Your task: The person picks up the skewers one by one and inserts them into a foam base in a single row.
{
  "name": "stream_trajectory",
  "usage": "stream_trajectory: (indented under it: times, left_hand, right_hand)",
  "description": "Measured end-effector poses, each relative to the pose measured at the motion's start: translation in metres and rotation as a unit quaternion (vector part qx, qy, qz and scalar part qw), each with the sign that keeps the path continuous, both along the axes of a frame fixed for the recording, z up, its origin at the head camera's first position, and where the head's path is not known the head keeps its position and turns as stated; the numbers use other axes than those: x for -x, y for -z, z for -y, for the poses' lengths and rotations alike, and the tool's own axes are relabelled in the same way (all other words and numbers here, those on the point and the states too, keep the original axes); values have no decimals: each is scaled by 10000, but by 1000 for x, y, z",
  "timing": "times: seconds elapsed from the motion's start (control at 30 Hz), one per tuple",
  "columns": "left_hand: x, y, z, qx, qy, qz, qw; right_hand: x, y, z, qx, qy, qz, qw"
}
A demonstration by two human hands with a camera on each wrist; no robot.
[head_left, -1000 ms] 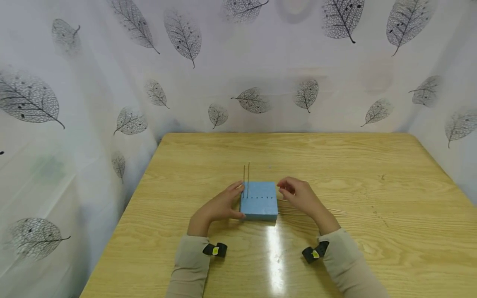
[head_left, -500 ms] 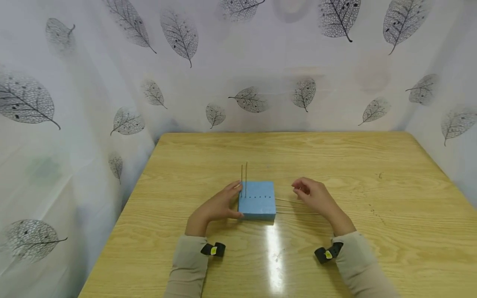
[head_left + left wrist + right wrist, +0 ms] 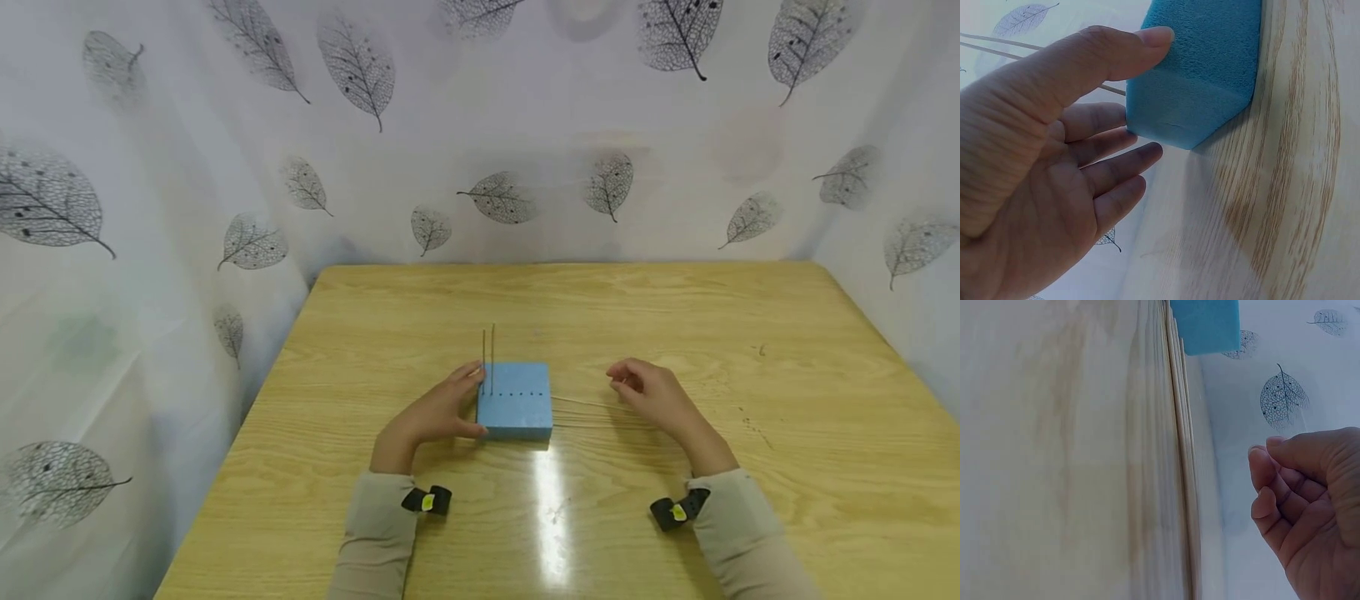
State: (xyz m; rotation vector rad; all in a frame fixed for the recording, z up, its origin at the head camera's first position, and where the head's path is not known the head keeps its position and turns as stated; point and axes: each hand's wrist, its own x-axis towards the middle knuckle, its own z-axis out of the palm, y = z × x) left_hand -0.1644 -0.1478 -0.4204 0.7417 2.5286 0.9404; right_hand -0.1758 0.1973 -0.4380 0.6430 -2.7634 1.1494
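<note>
Your left hand [image 3: 431, 412] grips the blue block [image 3: 517, 412] at its left side; hold it lightly, so the two upright sticks [image 3: 492, 358] do not lean. Your right hand [image 3: 660, 402], loosely curled, seems to hold nothing; better to separate one of the loose sticks [image 3: 1179, 434] before pinching. Their right ends hide behind that hand

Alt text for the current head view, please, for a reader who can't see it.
A left hand grips the left side of a blue block in which two thin sticks stand upright at the left end of a row of holes. The right hand, fingers curled, hovers to the block's right, near loose sticks lying on a wooden table.
</note>
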Motion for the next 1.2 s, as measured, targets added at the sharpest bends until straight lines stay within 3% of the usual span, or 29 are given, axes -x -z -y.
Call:
stream_trajectory:
  times: [0.5, 0.97, 1.2]
  left_hand:
    - [0, -3, 1, 46, -137, 20, 9999]
    - [0, -3, -1, -17, -122, 102, 9999]
    - [0, -3, -2, -14, -129, 109, 9999]
  right_hand:
    - [-1, -4, -20, -335, 260, 266, 9987]
    - [3, -12, -44, -723, 57, 692, 9950]
    - [3, -5, -49, -813, -2, 834, 9932]
